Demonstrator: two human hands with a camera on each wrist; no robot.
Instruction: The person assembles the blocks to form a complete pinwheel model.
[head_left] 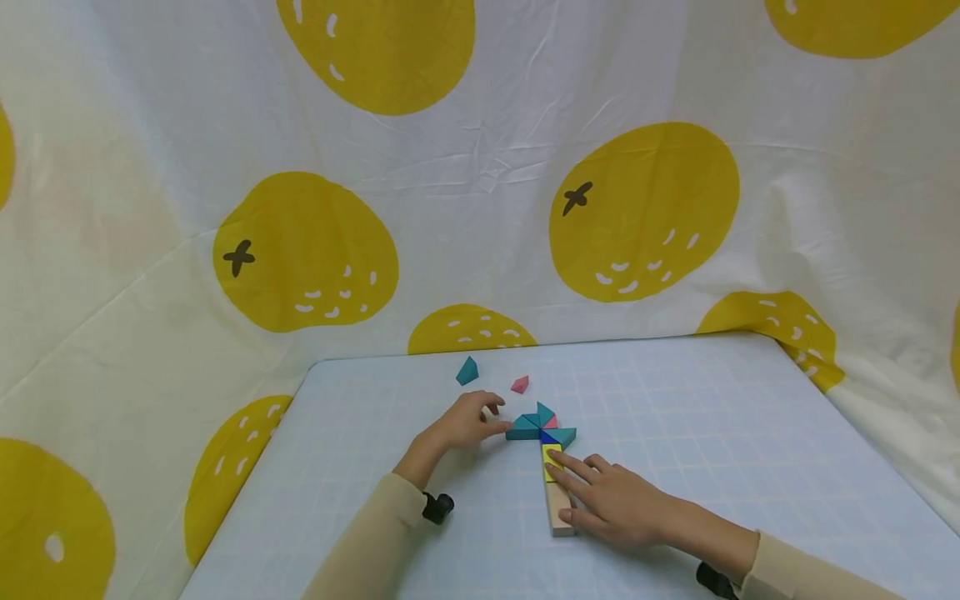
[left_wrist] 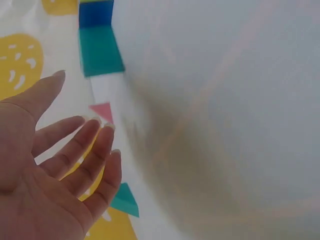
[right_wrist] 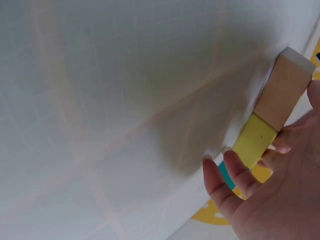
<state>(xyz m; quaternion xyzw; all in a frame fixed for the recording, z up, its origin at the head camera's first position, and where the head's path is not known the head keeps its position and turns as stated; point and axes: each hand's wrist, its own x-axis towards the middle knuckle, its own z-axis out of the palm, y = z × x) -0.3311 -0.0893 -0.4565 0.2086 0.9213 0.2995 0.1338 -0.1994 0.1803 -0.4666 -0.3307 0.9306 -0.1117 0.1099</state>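
In the head view, a pinwheel of teal, pink and blue triangular blocks (head_left: 531, 421) lies on the table above a stem. The stem is a yellow block (head_left: 552, 467) and a plain wooden block (head_left: 558, 508) end to end. My left hand (head_left: 471, 419) is at the pinwheel's left, its thumb tip right by the outer teal block and its fingers loosely bent around nothing. My right hand (head_left: 618, 504) lies over the stem from the right, extended fingertips on the yellow block and thumb at the wooden one. In the right wrist view, the yellow block (right_wrist: 254, 140) partly hides some fingers.
Past the pinwheel, a loose teal block (head_left: 467, 371) and a small pink block (head_left: 520, 384) lie towards the table's back edge. The table wears a pale blue checked cloth (head_left: 697, 417). A white curtain printed with yellow fruit (head_left: 480, 225) hangs behind it.
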